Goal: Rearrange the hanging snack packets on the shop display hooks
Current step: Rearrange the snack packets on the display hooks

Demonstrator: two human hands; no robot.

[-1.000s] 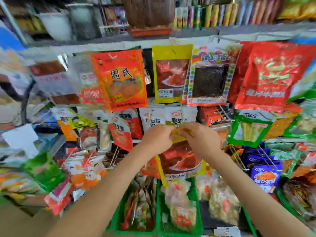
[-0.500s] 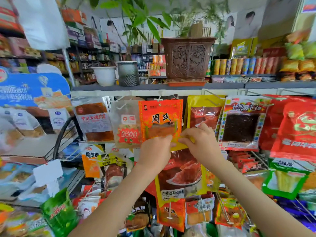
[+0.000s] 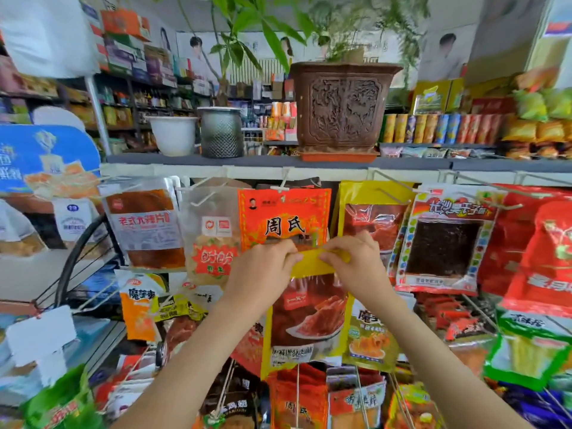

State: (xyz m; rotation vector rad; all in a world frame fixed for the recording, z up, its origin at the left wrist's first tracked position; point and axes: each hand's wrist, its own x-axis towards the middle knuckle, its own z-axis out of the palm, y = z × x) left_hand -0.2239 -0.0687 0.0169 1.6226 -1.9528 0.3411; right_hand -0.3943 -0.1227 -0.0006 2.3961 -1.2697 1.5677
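Observation:
Both hands hold one yellow snack packet (image 3: 308,320) with a red window by its top strip, in front of the display's top row. My left hand (image 3: 263,270) pinches the strip's left end, and my right hand (image 3: 353,264) pinches its right end. Directly behind hangs an orange packet (image 3: 283,218) on a white hook (image 3: 283,181). To its right a matching yellow packet (image 3: 371,212) hangs on a long wire hook (image 3: 393,187). The held packet hangs free of any hook.
More packets fill the row: a brown one (image 3: 145,224), a clear one (image 3: 213,236), a black-window one (image 3: 442,239) and red ones (image 3: 544,252). A grey shelf (image 3: 247,161) above carries a carved brown planter (image 3: 340,106). Wire hooks stick out toward me lower down.
The packet has gone up from the lower rows to the top row, still held by both hands. The view has tilted up, so the shelf and planter now show.

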